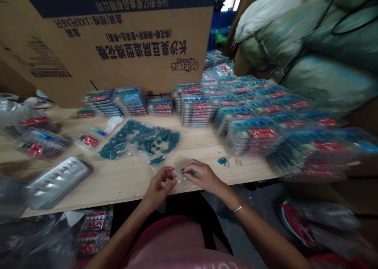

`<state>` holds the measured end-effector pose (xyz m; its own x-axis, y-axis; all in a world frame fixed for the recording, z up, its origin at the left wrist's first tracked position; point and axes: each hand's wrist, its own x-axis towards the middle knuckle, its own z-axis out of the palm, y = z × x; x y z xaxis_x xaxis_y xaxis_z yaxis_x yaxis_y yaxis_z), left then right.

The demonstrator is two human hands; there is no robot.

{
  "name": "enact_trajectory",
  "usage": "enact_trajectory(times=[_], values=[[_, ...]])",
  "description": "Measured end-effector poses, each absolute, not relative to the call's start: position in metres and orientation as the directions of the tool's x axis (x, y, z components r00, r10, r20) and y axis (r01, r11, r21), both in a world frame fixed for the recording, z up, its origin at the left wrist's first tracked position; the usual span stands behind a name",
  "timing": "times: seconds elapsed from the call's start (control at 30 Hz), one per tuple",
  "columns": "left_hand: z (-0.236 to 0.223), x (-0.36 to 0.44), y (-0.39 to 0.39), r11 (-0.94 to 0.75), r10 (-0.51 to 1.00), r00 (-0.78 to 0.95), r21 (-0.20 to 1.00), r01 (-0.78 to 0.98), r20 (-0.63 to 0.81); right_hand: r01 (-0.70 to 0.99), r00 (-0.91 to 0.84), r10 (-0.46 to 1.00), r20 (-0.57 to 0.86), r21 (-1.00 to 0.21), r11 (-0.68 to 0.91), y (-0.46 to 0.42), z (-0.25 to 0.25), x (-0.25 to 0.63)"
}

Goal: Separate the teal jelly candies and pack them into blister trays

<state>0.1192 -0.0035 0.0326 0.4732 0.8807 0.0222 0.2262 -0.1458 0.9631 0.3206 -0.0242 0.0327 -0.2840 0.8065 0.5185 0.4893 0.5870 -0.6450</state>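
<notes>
My right hand [203, 177] pinches a small dark teal piece [188, 172] between thumb and fingers, just above the table's front edge. Close by on the left is my left hand [159, 185], its fingers curled in toward the thumb; what they grip, if anything, is hard to make out. Between the two hands there is something clear and thin with small whitish bits, too blurred to name. Beyond them lies a clear plastic bag [132, 141] with many teal pieces spilling from it. A few loose teal pieces [222, 160] rest right of my right hand.
Stacked clear blister packs [196, 111] with red labels fill the back and right of the wooden table [115, 182]. A silvery moulded tray [59, 182] lies at the left, near more packs [44, 143]. Behind rises a large cardboard box [132, 68]; stuffed sacks [333, 84] are piled at right.
</notes>
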Motion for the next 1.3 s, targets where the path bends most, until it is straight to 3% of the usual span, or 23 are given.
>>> enact_trajectory(times=[0.1,0.2,0.37,0.5,0.63,0.77,0.83,0.97,1.07,1.13,1.2,1.3], values=[[0.022,0.112,0.000,-0.443,0.846,0.512,0.729,0.522,0.148,0.552,-0.333,0.822,0.462,-0.611,0.567,-0.016,0.022,0.334],[0.011,0.109,0.001,-0.592,0.778,0.599,0.542,0.596,0.191,0.568,-0.475,0.776,0.415,-0.529,0.630,-0.016,0.013,0.334],[0.009,0.107,0.008,-0.718,0.680,0.664,0.466,0.517,0.311,0.624,-0.466,0.787,0.404,-0.480,0.616,-0.021,0.007,0.326],[0.025,0.097,0.039,-0.723,0.690,0.545,0.432,0.539,0.477,0.621,-0.437,0.803,0.405,-0.510,0.595,-0.024,0.005,0.327],[0.040,0.087,0.065,-0.574,0.811,0.500,0.248,0.780,0.305,0.633,-0.401,0.806,0.436,-0.505,0.587,-0.019,0.017,0.324],[0.040,0.086,0.062,-0.610,0.789,0.580,0.148,0.779,0.201,0.581,-0.418,0.743,0.523,-0.475,0.661,0.016,0.038,0.298],[0.038,0.087,0.060,-0.633,0.773,0.607,0.167,0.756,0.183,0.580,-0.436,0.748,0.501,-0.479,0.659,0.046,0.045,0.280],[0.038,0.083,0.066,-0.621,0.778,0.615,0.298,0.725,0.127,0.739,-0.400,0.891,0.215,-0.499,0.452,0.103,0.044,0.251],[0.037,0.076,0.076,-0.587,0.783,0.602,0.503,0.634,0.155,0.760,-0.385,0.906,0.178,-0.496,0.420,0.120,0.038,0.244],[0.036,0.072,0.079,-0.510,0.836,0.507,0.640,0.575,0.211,0.752,-0.386,0.901,0.196,-0.500,0.430,0.118,0.036,0.246],[0.036,0.070,0.076,-0.419,0.903,0.338,0.721,0.552,0.266,0.675,-0.366,0.894,0.258,-0.587,0.446,0.108,0.035,0.253],[0.040,0.075,0.064,-0.340,0.940,0.164,0.789,0.511,0.299,0.340,-0.278,0.903,0.326,-0.846,0.410,0.088,0.034,0.265]])
